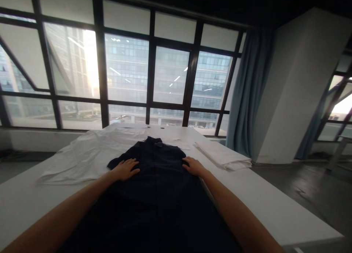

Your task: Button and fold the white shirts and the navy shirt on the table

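Note:
A dark navy shirt (159, 187) lies spread on the white table, with its collar at the far end and its lower part toward me. My left hand (126, 169) rests on the shirt's left side below the short sleeve, fingers apart and lying on the cloth. At the opposite edge, near the right sleeve, my right hand (194, 166) touches the fabric with its fingers spread. Neither hand shows a grip on the cloth. The dark fabric hides most fold detail.
White garments (85, 154) lie loosely over the left part of the table (275, 209). A folded white cloth stack (222, 156) sits on the right side. Small dark round objects (162, 128) are at the far end. Beyond stand windows, a blue curtain (247, 91) and a pillar (288, 88).

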`<state>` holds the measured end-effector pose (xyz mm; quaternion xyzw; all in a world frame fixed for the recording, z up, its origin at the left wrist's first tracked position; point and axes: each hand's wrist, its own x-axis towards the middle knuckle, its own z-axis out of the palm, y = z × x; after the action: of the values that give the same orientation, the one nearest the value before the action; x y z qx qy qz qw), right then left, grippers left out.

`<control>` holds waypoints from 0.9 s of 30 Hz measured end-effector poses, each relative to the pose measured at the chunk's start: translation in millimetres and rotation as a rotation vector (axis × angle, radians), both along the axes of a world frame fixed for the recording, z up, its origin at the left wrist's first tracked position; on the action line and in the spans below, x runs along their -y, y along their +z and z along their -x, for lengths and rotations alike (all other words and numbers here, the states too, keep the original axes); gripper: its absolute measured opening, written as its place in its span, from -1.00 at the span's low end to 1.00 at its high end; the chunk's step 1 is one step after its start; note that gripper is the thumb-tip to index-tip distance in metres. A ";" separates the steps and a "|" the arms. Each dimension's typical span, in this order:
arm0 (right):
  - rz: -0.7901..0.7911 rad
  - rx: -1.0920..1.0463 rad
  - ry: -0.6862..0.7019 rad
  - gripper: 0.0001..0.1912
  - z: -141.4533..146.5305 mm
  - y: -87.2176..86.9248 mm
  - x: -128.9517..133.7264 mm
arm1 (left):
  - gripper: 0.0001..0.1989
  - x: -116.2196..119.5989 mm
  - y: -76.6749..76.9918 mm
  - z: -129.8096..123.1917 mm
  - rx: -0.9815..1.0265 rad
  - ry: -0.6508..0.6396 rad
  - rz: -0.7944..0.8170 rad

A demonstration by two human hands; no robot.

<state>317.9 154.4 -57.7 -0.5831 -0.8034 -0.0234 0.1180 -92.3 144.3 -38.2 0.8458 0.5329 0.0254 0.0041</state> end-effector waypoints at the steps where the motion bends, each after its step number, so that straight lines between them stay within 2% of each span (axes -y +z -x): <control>1: 0.004 0.012 -0.020 -0.49 -1.8 -1.8 -3.0 | -0.35 -0.6 -9.4 1.2 0.012 0.027 -0.001; 4: 0.009 0.045 -0.077 -0.50 -5.5 -5.2 -10.2 | -0.35 7.4 -24.4 -5.1 0.017 0.099 0.002; 6: 0.008 0.049 -0.091 -0.51 -6.8 -7.3 -12.9 | -0.33 16.0 -24.3 -13.4 0.004 0.143 0.020; 9: 0.007 0.039 -0.082 -0.53 -7.5 -10.9 -13.2 | -0.33 22.6 -16.0 -21.5 0.001 0.178 0.030; 13: 0.004 -0.031 -0.012 -0.57 -7.6 -9.2 -12.1 | -0.40 8.0 2.0 -14.5 0.085 0.120 -0.036; 16: 0.021 -0.143 0.040 -0.64 -9.6 0.5 -18.0 | -0.51 -15.3 16.2 -2.9 0.192 0.063 0.042; 20: -0.007 -0.161 -0.178 -0.60 -18.3 13.5 -38.9 | -0.59 -45.2 32.2 10.3 0.373 0.046 0.207; 23: 0.038 -0.088 -0.279 -0.60 -26.5 15.6 -59.6 | -0.51 -65.2 49.4 26.8 0.442 0.166 0.186; 27: 0.090 -0.052 -0.295 -0.68 -29.6 12.7 -83.4 | -0.48 -90.4 83.2 74.7 0.277 0.331 -0.052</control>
<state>347.5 237.8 -44.9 -0.7000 -0.7059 0.0106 0.1075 -167.0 234.7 45.0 0.7350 0.6580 0.1557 0.0513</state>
